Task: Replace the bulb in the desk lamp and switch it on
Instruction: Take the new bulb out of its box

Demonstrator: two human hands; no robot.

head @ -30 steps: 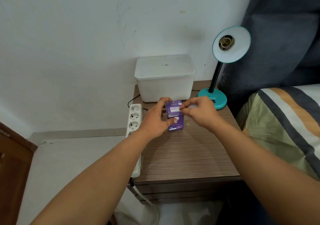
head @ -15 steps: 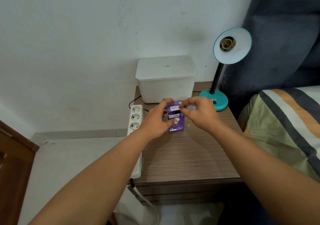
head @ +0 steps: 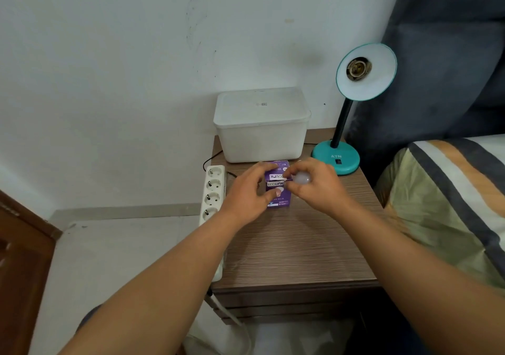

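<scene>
From the head view, the purple bulb box [head: 277, 188] stands upright on the wooden tabletop [head: 295, 245], just in front of the white lidded container [head: 261, 125]. The left hand [head: 247, 191] is wrapped around the box's left side, steadying it. The right hand [head: 314, 184] is closed around a frosted white bulb [head: 302, 177] right beside the box's opened top flap; which way its screw base points I cannot tell. The teal desk lamp [head: 344, 136] stands to the right of the box and behind it, its shade tipped toward us with the socket [head: 358, 68] bare. I reckon the right hand is the nearer one, and must carry the bulb up and rightward, base first, into that socket.
</scene>
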